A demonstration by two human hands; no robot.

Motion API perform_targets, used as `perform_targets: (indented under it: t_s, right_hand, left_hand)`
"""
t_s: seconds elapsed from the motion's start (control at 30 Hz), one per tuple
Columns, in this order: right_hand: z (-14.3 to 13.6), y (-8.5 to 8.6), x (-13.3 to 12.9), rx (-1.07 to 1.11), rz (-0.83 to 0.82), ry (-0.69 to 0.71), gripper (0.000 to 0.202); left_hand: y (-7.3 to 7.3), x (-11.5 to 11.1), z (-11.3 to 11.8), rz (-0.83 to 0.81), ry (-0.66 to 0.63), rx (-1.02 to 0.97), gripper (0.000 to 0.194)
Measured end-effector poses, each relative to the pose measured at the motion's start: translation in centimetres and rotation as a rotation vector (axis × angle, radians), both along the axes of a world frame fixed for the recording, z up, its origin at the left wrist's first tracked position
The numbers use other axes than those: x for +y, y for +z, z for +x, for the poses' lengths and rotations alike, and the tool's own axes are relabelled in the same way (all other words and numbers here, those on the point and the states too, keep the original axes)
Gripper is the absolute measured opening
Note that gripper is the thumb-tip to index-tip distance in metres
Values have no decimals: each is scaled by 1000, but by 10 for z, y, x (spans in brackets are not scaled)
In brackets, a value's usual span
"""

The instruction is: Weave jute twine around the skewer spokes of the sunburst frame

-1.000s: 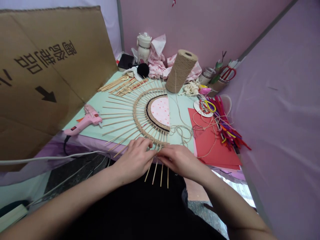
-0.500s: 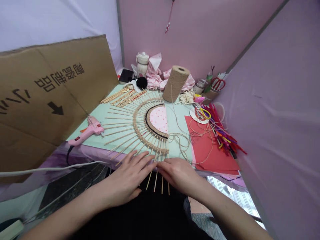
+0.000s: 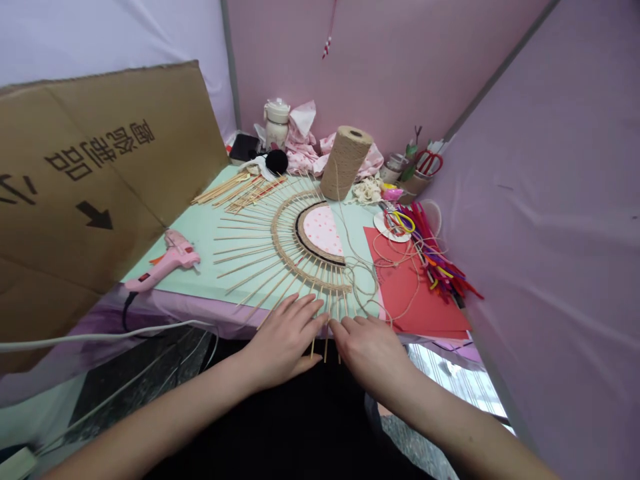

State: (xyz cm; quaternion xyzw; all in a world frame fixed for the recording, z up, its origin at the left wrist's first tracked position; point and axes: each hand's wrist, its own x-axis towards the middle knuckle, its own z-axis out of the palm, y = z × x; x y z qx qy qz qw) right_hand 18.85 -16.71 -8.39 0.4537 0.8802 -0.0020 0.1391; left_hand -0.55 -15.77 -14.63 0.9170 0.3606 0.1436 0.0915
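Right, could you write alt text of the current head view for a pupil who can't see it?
A person's left hand and right hand touch the near sticks of a half-round weaving with a pink spotted centre, on a green table. A pink glue gun lies left of it, a twine spool behind, red paper to the right.

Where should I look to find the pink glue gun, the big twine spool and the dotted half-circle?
Pink glue gun [image 3: 167, 262]: head view, middle of its body.
Twine spool [image 3: 349, 163]: head view, on its wound side.
Dotted half-circle [image 3: 323, 229]: head view, centre of its pink face.
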Motion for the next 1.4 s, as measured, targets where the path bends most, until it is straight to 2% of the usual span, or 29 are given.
perform_targets:
  t_s: [0.1,0.2,0.5,0.7,0.77,0.97,1.13,1.27,1.4]
  right_hand:
    - [3,-3,-1,-57,-39,-43,24]
    - [7,-6,-3,-71,-39,-43,28]
    - [22,-3,-24,8,88,121,37]
    - [31,-6,-32,98,254,94,16]
    - [33,-5,-31,116,272,116,16]
    - [26,-6,-27,176,231,237,10]
    - [18,-13,-30,168,209,245,4]
    - [14,-18,-32,131,174,255,2]
    - [10,-21,-31,176,194,333,10]
  left_hand:
    - [-1,4,9,-44,0,55,69]
    - [1,7,12,-79,2,88,71]
    - [4,11,9,-129,11,149,69]
    - [5,11,12,-134,19,165,70]
    - [5,11,12,-124,23,161,70]
    - [5,9,10,-77,19,124,68]
    - [1,5,6,-16,23,50,76]
    - [-2,3,4,3,28,11,71]
    - [-4,3,3,-5,24,-19,69]
